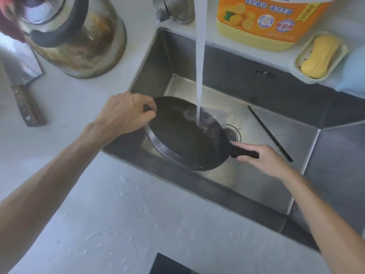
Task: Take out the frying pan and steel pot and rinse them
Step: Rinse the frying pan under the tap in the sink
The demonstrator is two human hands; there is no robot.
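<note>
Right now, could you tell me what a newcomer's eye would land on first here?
The white stream of tap water falling into the black round frying pan, tilted in the steel sink. The left hand grips its rim, the right hand its handle. Behind stands an orange detergent jug.

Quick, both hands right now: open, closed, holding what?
Left hand: closed on the pan rim.
Right hand: fingers loosely around the pan handle, holding it.
</note>
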